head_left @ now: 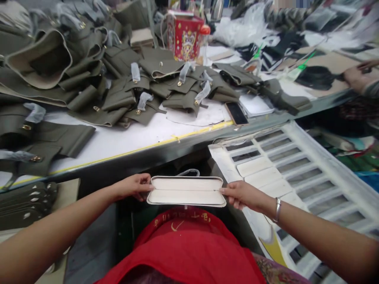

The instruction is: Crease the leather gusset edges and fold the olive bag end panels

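Note:
Between my hands is a long, narrow bag piece (186, 197), showing a cream face with rounded corners, a thin dark edge and a seam line along its middle. My left hand (136, 187) pinches its left end between thumb and fingers. At the opposite end, my right hand (241, 195) grips the corner the same way, thumb on top. A pale loop (191, 172) shows just behind its far edge. The piece is held level above my red apron (189, 244), in front of the table edge. Its underside is hidden.
Olive bag parts (118, 94) with plastic-wrapped hardware cover the table (148, 140). A phone (236, 113) lies near its edge, below a red box (185, 35). At right stands a white slatted rack (308, 173) bearing cream pieces. Another person's hand (357, 77) is at far right.

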Demonstrator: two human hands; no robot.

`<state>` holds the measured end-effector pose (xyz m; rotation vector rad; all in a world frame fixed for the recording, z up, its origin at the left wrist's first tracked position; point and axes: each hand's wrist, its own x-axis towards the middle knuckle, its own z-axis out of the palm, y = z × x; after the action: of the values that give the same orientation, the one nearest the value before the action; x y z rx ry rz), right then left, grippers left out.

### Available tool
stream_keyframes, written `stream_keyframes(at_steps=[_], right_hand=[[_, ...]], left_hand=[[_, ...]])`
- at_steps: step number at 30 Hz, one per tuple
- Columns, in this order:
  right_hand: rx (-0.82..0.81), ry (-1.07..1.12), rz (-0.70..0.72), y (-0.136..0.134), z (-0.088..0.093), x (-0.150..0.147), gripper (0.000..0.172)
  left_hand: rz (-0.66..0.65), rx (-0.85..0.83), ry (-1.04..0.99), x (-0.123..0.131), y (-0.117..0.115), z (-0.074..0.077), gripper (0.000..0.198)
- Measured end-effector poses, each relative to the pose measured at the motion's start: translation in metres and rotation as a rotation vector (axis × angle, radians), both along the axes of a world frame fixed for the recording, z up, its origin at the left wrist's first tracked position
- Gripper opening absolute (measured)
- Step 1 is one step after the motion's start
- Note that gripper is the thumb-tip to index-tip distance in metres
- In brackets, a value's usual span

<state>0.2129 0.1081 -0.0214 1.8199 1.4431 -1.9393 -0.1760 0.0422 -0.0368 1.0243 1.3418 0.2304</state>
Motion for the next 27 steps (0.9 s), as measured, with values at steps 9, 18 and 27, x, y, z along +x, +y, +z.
stream_keyframes(at_steps=[9, 18, 27], right_hand=[[1.149, 0.116, 0.483, 0.000, 0.002, -0.009, 0.038], [1.401, 0.010, 0.879, 0.006, -0.011, -0.011, 0.029], [1.135, 0.035, 0.982, 0.027, 0.017, -0.024, 0.029]], left_hand=[[-0.397, 0.744, 0.215, 0.090, 0.038, 0.032, 0.064], [-0.609, 0.893, 0.244, 0.131, 0.049, 0.019, 0.027], [-0.911, 1.049, 0.452, 0.132, 0.044, 0.014, 0.036]])
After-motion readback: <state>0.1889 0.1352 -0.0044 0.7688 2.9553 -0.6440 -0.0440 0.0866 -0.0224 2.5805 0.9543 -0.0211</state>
